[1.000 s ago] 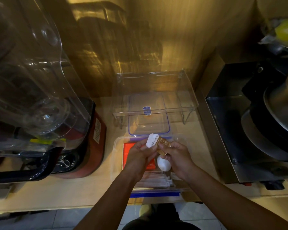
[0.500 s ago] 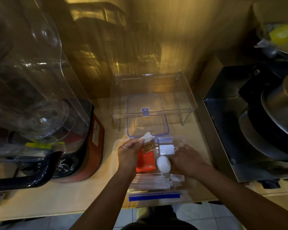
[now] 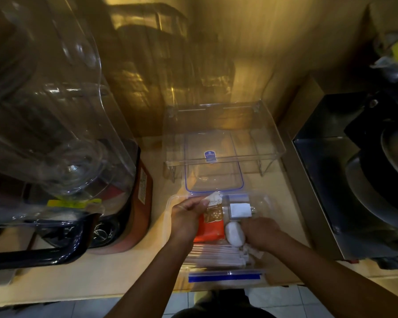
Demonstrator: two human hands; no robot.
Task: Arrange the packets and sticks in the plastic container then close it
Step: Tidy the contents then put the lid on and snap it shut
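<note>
Lowered since earlier, left hand [image 3: 186,220] holds brown packet [image 3: 214,211].

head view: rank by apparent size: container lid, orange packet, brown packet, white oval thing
1. container lid
2. orange packet, partly hidden
3. brown packet and white oval thing: too close to rank; packet is held above the rest, nearer the camera

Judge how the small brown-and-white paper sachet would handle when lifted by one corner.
The brown-and-white paper sachet, pinched at its top by the left hand, looks thin and flat: probably light and floppy. It hangs without sagging much, so likely holds some stiffness.
</note>
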